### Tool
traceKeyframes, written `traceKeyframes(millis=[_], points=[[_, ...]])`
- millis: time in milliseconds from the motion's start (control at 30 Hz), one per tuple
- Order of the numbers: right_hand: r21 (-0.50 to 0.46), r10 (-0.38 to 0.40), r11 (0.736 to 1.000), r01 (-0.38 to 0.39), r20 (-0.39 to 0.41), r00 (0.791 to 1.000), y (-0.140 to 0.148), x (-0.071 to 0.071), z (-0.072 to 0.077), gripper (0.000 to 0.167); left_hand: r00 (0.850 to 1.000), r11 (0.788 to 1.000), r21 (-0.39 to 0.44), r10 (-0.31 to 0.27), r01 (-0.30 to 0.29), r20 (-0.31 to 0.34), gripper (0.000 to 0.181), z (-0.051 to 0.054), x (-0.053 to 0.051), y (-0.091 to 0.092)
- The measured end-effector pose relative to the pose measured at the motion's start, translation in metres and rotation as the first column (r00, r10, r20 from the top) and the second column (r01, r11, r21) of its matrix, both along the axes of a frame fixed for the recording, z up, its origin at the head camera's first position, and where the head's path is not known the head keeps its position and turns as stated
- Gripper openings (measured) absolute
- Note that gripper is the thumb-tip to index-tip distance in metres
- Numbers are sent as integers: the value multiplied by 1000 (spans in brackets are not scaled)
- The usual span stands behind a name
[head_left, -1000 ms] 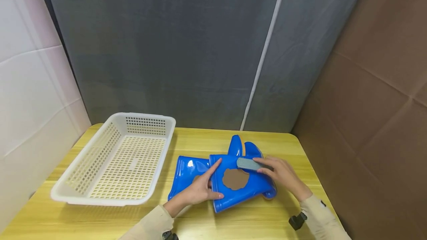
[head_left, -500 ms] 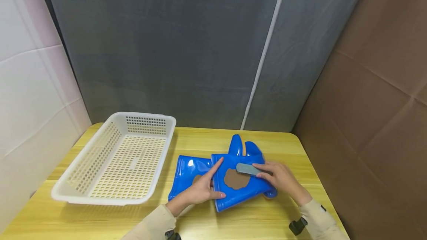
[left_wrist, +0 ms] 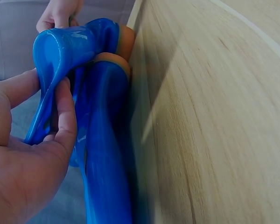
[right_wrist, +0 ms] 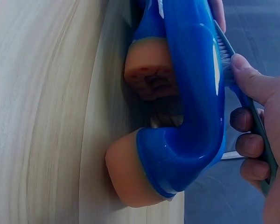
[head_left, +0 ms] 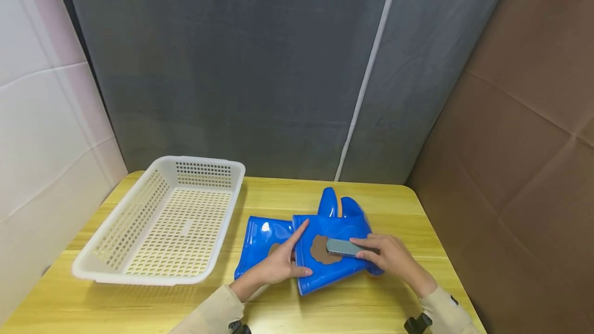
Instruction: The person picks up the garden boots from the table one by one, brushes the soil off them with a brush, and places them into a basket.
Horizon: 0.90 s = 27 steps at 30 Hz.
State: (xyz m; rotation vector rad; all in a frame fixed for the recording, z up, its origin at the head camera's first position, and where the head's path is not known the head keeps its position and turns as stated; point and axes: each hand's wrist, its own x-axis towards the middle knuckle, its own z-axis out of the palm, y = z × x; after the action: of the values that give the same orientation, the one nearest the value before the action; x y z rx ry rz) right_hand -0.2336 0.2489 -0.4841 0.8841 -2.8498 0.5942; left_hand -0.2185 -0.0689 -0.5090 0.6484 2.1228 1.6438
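At the far left, a pale wall covering (head_left: 42,107) runs down beside the wooden desk (head_left: 278,195). A white perforated basket (head_left: 139,278) stands on the left part of the desk, apart from both hands. To its right lies the lower boot (head_left: 260,244), blue and glossy, on its side, with part of a brown spot (head_left: 274,248) visible near the left hand (head_left: 274,267). That hand reaches across this boot and grips the cuff of the upper boot (head_left: 341,271); in the left wrist view, the cuff sits pinched between its digits, the gap only as wide as the folded rim. The upper boot, also blue, lies across the lower one, its shaft bearing a brown patch (head_left: 319,250). Over the right part of this patch is a grey-green brush (head_left: 342,248). In the right wrist view, its bristles meet the shaft, and the boots' orange soles (right_wrist: 133,172) face the desk side. The right hand (head_left: 392,257) holds the brush closely, fingers curled round the handle and thumb pressed along its back. Brown cloth (head_left: 520,133) hangs at the far right.
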Motion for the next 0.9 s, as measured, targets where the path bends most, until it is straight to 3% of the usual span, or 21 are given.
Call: traceKeyframes(millis=[300,467,733,900], points=[[-3,49,999,-49,-23,999,-2,11,2,38,1000,1000,4,-19,19,12,107,-2,-2,-2],[-13,37,999,-37,-36,999,-3,14,1,37,1000,999,-34,-16,16,-9,107,-2,-4,-3],[-54,7,998,-9,-38,999,-3,7,4,38,999,997,-83,0,-4,-46,108,-2,-7,-4],[-73,-2,997,3,3,1000,-4,-4,12,42,999,997,-80,-4,1,-46,107,-2,-7,-4]])
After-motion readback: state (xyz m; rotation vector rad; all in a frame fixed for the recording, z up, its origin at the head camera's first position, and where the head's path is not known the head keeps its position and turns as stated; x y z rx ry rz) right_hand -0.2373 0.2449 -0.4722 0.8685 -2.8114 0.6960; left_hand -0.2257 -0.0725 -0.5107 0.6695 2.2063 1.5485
